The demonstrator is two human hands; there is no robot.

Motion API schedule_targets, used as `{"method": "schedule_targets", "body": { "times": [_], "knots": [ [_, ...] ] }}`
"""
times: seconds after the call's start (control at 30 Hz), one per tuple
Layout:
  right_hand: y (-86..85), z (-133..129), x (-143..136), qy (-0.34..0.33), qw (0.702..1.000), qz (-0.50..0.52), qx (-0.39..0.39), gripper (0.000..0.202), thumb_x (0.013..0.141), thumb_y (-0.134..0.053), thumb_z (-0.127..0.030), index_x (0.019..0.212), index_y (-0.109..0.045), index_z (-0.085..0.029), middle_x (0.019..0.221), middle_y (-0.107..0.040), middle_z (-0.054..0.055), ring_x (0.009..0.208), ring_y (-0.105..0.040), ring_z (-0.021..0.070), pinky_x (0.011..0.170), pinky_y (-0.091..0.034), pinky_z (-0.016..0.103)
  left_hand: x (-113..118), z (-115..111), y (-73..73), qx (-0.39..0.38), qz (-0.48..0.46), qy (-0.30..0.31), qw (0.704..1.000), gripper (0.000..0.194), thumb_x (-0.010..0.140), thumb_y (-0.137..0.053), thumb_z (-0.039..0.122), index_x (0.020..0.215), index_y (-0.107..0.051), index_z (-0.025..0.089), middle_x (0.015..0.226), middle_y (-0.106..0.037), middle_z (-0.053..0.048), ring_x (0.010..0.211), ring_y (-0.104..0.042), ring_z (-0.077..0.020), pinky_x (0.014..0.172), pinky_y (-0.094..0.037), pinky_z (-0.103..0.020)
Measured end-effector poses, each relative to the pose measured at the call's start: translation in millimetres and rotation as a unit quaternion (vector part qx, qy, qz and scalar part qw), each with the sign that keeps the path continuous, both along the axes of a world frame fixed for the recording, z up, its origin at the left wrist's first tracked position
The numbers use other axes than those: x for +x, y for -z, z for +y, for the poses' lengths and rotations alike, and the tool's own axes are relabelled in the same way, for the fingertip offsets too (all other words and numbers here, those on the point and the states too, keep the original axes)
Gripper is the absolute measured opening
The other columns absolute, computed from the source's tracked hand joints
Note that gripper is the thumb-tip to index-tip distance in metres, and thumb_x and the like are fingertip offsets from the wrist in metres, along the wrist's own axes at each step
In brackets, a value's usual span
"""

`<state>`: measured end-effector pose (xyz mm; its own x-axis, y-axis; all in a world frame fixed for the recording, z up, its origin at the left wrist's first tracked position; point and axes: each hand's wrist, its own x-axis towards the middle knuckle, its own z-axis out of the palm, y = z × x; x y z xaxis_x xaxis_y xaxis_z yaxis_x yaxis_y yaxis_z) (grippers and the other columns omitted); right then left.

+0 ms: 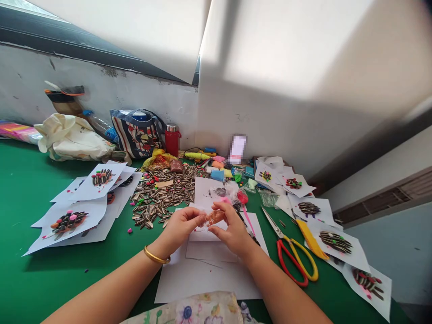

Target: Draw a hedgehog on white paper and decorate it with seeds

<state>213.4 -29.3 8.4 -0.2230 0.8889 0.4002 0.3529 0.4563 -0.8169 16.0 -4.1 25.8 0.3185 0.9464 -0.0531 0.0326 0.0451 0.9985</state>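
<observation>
My left hand (185, 225) pinches one side of a small clear plastic bag (212, 218) with something orange-brown in it, likely modelling clay. On its other side, my right hand (232, 229) has thumb and fingers curled around the brown lump. Both hands meet above white paper sheets (209, 281) lying in front of me. Just beyond my fingers are more clear bags with grey and pink clay (227, 192). A heap of striped sunflower seeds (168, 189) spreads to the left of the paper.
Scissors with red and yellow handles (292, 256) lie open on the right, beside a yellow utility knife (311, 239). Sheets bearing seed pictures are stacked left (74, 220) and right (340, 243). Toward the wall stand a red flask (172, 140), a striped bag (138, 132) and a phone (237, 148).
</observation>
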Motion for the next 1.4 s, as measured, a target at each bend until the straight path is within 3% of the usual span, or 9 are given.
{"method": "schedule_targets", "body": {
  "times": [0.1, 0.23, 0.4, 0.53, 0.7, 0.9, 1.13, 1.3, 1.4],
  "knots": [
    [-2.9, 1.0, -1.6, -0.001, 1.000, 0.001, -0.025, 0.036, 0.084, -0.069, -0.036, 0.117, -0.059, -0.025, 0.097, -0.064, 0.005, 0.085, -0.061, 0.0184, 0.082, -0.051, 0.034, 0.3, -0.9, 1.1, 0.002, -0.001, -0.005, 1.000, 0.031, 0.072, -0.074, 0.045, 0.069, -0.065, 0.016, 0.065, -0.061, -0.001, 0.062, -0.053, -0.0143, 0.061, -0.042, -0.027],
    [-12.1, 0.2, -1.7, -0.013, 0.998, -0.049, -0.032, 0.019, 0.092, -0.059, -0.037, 0.101, -0.069, -0.024, 0.087, -0.066, 0.004, 0.080, -0.058, 0.0176, 0.074, -0.047, 0.030, -0.3, -0.5, 2.6, 0.010, 0.007, -0.008, 1.000, 0.032, 0.076, -0.069, 0.046, 0.066, -0.063, 0.017, 0.063, -0.061, -0.002, 0.061, -0.053, -0.0145, 0.062, -0.043, -0.027],
    [-12.3, -0.5, -0.7, -0.006, 0.997, -0.069, -0.033, 0.020, 0.094, -0.056, -0.036, 0.097, -0.071, -0.023, 0.085, -0.068, 0.005, 0.083, -0.060, 0.0190, 0.077, -0.048, 0.033, -0.1, -0.5, -1.0, 0.012, 0.016, 0.000, 1.000, 0.033, 0.082, -0.063, 0.045, 0.067, -0.064, 0.017, 0.064, -0.061, -0.002, 0.063, -0.053, -0.0147, 0.062, -0.042, -0.027],
    [1.3, 4.4, 1.4, -0.008, 0.992, 0.060, -0.109, 0.034, 0.085, -0.068, -0.037, 0.116, -0.063, -0.023, 0.106, -0.069, 0.008, 0.096, -0.067, 0.0222, 0.085, -0.053, 0.038, -0.7, -0.2, -4.7, -0.012, 0.001, 0.018, 1.000, 0.030, 0.082, -0.064, 0.044, 0.070, -0.066, 0.016, 0.067, -0.062, -0.002, 0.064, -0.052, -0.0142, 0.062, -0.041, -0.026],
    [8.3, 8.5, 3.1, -0.060, 0.964, 0.198, -0.170, 0.046, 0.085, -0.068, -0.040, 0.125, -0.054, -0.023, 0.101, -0.072, 0.008, 0.093, -0.070, 0.0224, 0.087, -0.056, 0.045, -1.7, 1.1, -1.8, -0.062, -0.059, 0.025, 0.996, 0.024, 0.075, -0.072, 0.039, 0.075, -0.066, 0.016, 0.067, -0.061, -0.001, 0.064, -0.051, -0.0130, 0.062, -0.040, -0.025],
    [4.9, 1.7, 0.9, -0.056, 0.990, 0.092, -0.092, 0.060, 0.076, -0.078, -0.035, 0.131, -0.055, -0.032, 0.115, -0.060, 0.006, 0.101, -0.065, 0.0205, 0.090, -0.054, 0.039, -2.5, -0.2, 1.9, -0.135, -0.109, 0.011, 0.985, 0.031, 0.071, -0.077, 0.040, 0.069, -0.057, 0.016, 0.062, -0.056, 0.002, 0.057, -0.049, -0.0100, 0.058, -0.038, -0.023],
    [4.2, 2.1, 0.1, -0.009, 0.999, 0.034, -0.037, 0.025, 0.089, -0.063, -0.037, 0.112, -0.070, -0.029, 0.092, -0.068, 0.005, 0.088, -0.064, 0.0197, 0.085, -0.053, 0.039, 3.8, -6.7, 5.8, -0.157, -0.125, 0.037, 0.979, 0.034, 0.071, -0.077, 0.043, 0.071, -0.058, 0.015, 0.066, -0.060, 0.000, 0.061, -0.055, -0.0109, 0.060, -0.039, -0.023],
    [1.9, 4.1, 0.3, -0.033, 0.975, 0.160, -0.148, 0.052, 0.082, -0.070, -0.041, 0.130, -0.055, -0.028, 0.109, -0.067, 0.007, 0.096, -0.066, 0.0218, 0.082, -0.055, 0.039, 2.0, -4.9, 2.4, -0.159, -0.162, 0.014, 0.974, 0.031, 0.075, -0.076, 0.042, 0.077, -0.058, 0.017, 0.071, -0.059, 0.002, 0.066, -0.056, -0.0101, 0.064, -0.042, -0.022],
    [2.8, 7.5, 0.8, -0.032, 0.958, 0.223, -0.179, 0.045, 0.086, -0.064, -0.044, 0.126, -0.054, -0.026, 0.107, -0.069, 0.008, 0.091, -0.067, 0.0204, 0.080, -0.056, 0.039, -0.9, -2.5, -2.1, -0.156, -0.163, 0.020, 0.974, 0.031, 0.077, -0.074, 0.042, 0.076, -0.056, 0.017, 0.075, -0.061, -0.001, 0.073, -0.060, -0.0131, 0.067, -0.043, -0.023]
  ]
}}
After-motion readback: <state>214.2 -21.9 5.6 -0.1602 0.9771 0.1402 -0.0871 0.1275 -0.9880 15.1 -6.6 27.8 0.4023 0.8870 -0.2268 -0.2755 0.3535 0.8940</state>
